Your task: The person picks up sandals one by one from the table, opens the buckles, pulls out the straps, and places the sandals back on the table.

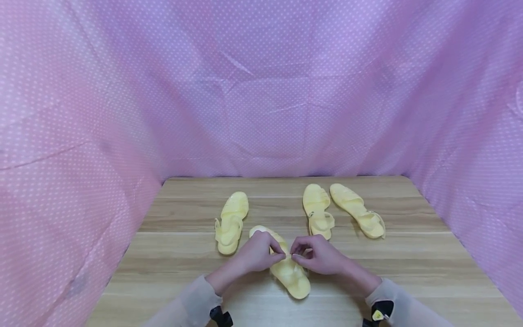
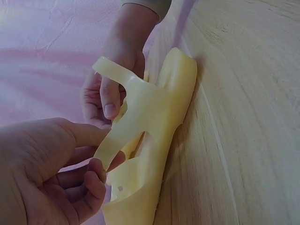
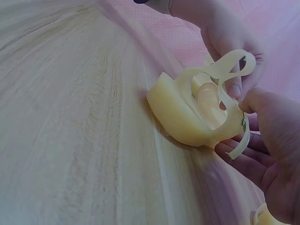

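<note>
A pale yellow sandal lies tilted on the wooden table, toe pointing away to the left. My left hand pinches one of its straps between thumb and fingers. Opposite it, my right hand pinches the sandal's strap beside a small metal buckle. A loose strap end hangs below that buckle, near the right fingers. Both hands almost meet above the sandal's middle. In the head view they hide part of its straps.
Another yellow sandal lies left of the hands. Two more, a straight one and a slanted one, lie at the back right. Pink dotted cloth hangs around the wooden table.
</note>
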The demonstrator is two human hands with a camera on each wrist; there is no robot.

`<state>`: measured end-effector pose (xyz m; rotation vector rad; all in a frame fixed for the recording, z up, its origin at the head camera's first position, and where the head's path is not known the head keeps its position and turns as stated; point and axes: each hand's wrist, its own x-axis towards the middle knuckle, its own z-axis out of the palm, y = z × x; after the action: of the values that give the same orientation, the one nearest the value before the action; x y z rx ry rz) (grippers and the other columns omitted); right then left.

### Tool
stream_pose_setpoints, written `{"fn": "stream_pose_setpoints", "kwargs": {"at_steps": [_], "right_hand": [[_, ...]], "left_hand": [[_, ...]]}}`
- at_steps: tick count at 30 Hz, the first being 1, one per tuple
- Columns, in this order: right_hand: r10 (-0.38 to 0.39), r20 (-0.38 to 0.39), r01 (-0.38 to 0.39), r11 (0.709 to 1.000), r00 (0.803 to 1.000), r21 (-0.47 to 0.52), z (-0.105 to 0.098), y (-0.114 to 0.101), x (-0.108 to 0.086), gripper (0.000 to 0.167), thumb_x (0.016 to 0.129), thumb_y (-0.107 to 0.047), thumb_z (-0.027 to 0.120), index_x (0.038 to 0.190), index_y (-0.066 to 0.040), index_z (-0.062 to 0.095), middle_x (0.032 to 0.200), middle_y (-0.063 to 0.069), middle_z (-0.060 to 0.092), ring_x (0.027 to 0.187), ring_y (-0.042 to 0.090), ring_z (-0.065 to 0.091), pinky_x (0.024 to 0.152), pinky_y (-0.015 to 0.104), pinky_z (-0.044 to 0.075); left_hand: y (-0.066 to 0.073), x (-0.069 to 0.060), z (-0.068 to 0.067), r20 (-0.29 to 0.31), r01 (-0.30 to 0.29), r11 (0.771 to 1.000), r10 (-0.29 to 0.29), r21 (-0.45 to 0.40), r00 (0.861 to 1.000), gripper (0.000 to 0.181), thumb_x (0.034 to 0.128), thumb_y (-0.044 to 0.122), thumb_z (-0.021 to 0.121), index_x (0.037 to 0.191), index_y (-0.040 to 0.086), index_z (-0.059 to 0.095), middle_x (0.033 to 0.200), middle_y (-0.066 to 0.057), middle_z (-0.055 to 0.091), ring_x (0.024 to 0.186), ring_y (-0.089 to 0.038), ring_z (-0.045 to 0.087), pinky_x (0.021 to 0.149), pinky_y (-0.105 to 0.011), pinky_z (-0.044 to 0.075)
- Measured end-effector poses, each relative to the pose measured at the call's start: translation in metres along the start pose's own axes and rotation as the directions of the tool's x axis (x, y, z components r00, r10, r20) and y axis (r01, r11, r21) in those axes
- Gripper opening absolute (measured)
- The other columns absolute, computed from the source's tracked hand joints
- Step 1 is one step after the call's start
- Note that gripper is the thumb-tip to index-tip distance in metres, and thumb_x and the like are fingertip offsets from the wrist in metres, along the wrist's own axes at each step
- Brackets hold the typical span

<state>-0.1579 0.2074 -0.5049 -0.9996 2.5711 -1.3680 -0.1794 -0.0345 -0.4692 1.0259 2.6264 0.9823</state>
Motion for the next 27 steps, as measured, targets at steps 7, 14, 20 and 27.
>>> {"fn": "stream_pose_setpoints", "kwargs": {"at_steps": [7, 14, 20, 27], "right_hand": [[0.012, 0.004, -0.012, 1.0, 1.0, 0.0, -0.0017, -0.0026, -0.0002, 0.013, 0.095, -0.006, 0.076, 0.098, -0.018, 0.073, 0.087, -0.006, 0.075, 0.081, -0.002, 0.066, 0.065, 0.021, 0.06], [0.027, 0.0, -0.027, 1.0, 1.0, 0.011, -0.0016, -0.0046, -0.0007, 0.01, 0.095, -0.007, 0.075, 0.097, -0.016, 0.072, 0.087, -0.005, 0.074, 0.081, -0.002, 0.066, 0.065, 0.021, 0.059], [0.018, -0.007, -0.018, 1.0, 1.0, 0.015, -0.0005, -0.0043, -0.0014, 0.009, 0.096, -0.007, 0.075, 0.096, -0.015, 0.072, 0.086, -0.004, 0.074, 0.081, -0.001, 0.066, 0.065, 0.021, 0.059], [0.002, -0.005, -0.002, 1.0, 1.0, 0.007, 0.0001, -0.007, 0.0003, 0.009, 0.096, -0.007, 0.075, 0.097, -0.015, 0.073, 0.086, -0.004, 0.074, 0.081, -0.002, 0.065, 0.064, 0.021, 0.059]], "left_hand": [[0.0024, 0.0038, 0.0011, -0.025, -0.031, 0.999, 0.031, -0.017, 0.999, 0.008, 0.0924, 0.018, 0.081, 0.096, 0.014, 0.087, 0.091, 0.004, 0.084, 0.059, 0.006, 0.046, 0.06, -0.014, 0.042], [0.0007, 0.0026, 0.0009, -0.011, -0.045, 0.999, 0.045, -0.019, 0.999, 0.006, 0.0915, 0.012, 0.081, 0.09, 0.012, 0.087, 0.083, 0.003, 0.082, 0.059, 0.007, 0.046, 0.059, -0.013, 0.042], [-0.0021, -0.0004, -0.0009, 0.009, -0.013, 1.0, 0.013, -0.002, 1.0, 0.006, 0.0906, 0.019, 0.083, 0.089, 0.015, 0.087, 0.086, 0.007, 0.082, 0.07, 0.004, 0.058, 0.067, -0.014, 0.048], [0.0006, 0.0036, -0.0001, 0.003, -0.046, 0.993, 0.046, 0.11, 0.999, 0.009, 0.0924, 0.025, 0.082, 0.097, 0.018, 0.087, 0.095, 0.009, 0.083, 0.093, 0.0, 0.072, 0.084, -0.018, 0.056]]}}
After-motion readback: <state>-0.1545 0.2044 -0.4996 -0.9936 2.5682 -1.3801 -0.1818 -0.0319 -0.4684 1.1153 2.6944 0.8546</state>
